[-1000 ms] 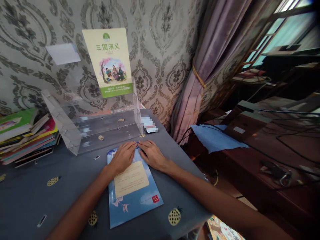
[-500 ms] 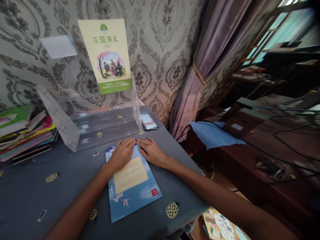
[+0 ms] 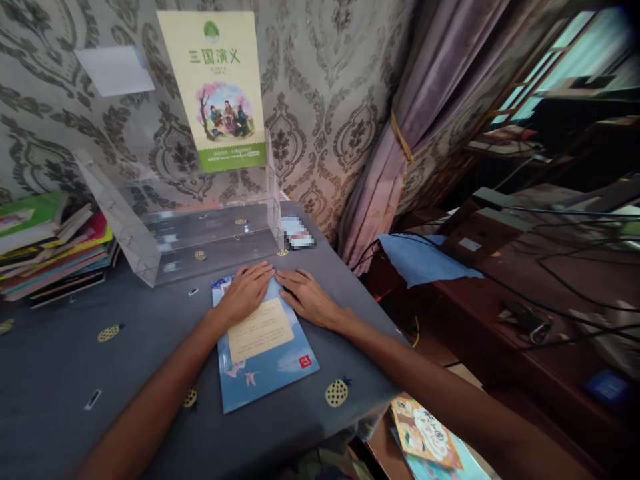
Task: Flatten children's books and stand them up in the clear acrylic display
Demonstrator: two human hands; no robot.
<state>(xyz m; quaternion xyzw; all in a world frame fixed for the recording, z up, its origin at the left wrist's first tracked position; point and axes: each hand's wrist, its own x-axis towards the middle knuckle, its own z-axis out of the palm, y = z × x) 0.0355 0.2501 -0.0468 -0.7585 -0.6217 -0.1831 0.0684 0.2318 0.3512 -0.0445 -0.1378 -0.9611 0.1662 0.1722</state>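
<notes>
A blue book with a cream text panel lies flat on the grey tablecloth in front of me. My left hand rests palm down across its upper part, fingers stretched toward the far edge. At the far right corner, my right hand lies flat, its fingers pointing in toward the left hand's fingertips. Both hands press on the cover and grip nothing. Just beyond them stands a clear acrylic rack, and a cream and green book is propped upright at its back.
Stacked books stand at the table's left. A blurred-out flat item lies right of the rack. Past the table's right edge are an orange picture book lower down, a blue cloth, cables and a tied curtain.
The view has tilted down slightly, so the scene sits higher in the picture. Both hands stay flat at the far end of the blue book, which appears not to have moved.
</notes>
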